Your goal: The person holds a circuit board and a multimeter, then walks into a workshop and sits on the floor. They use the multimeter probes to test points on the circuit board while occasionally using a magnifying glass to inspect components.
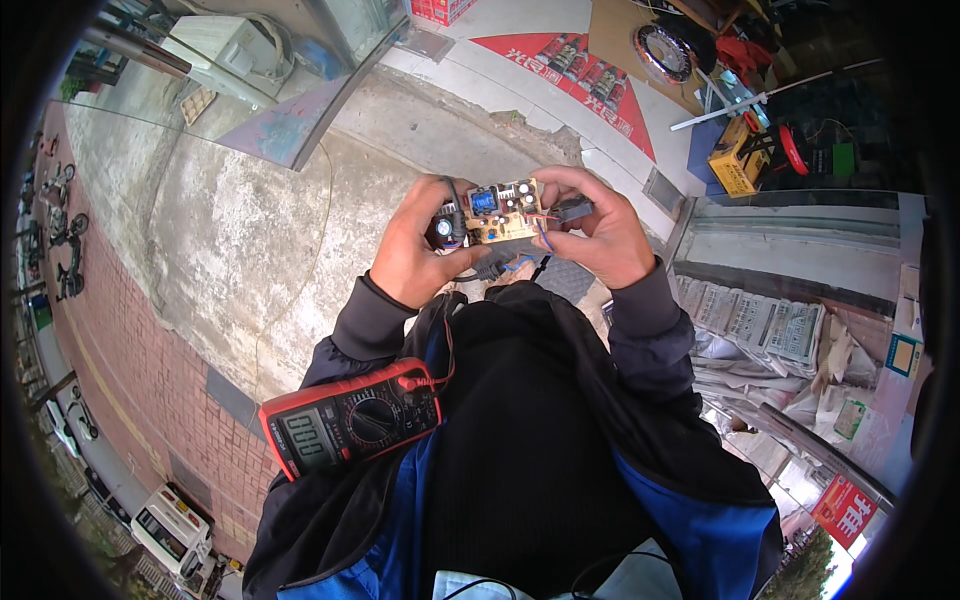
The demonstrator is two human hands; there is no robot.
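Between my two hands sits a small tan circuit board (511,226), carrying a blue-wrapped transformer, capacitors and metal heat sinks. My left hand (415,240) is closed on the board's left end, where a black cable (457,212) loops over it. At the other end my right hand (595,228) grips the board's edge, with a black connector (573,208) on thin red and dark wires by its fingers. Below the board hangs more dark cable (492,266). A red multimeter (352,415) with a dial and lit display rests on my left thigh, a lead plugged into it.
Glass door panels (300,120) stand ahead on the left, above a worn concrete floor (270,260). Stacked bundles (755,320) lie at the right. A yellow box (737,158) and a coil-like ring (662,53) are at the far right. Outside, a white vehicle (172,530) is parked.
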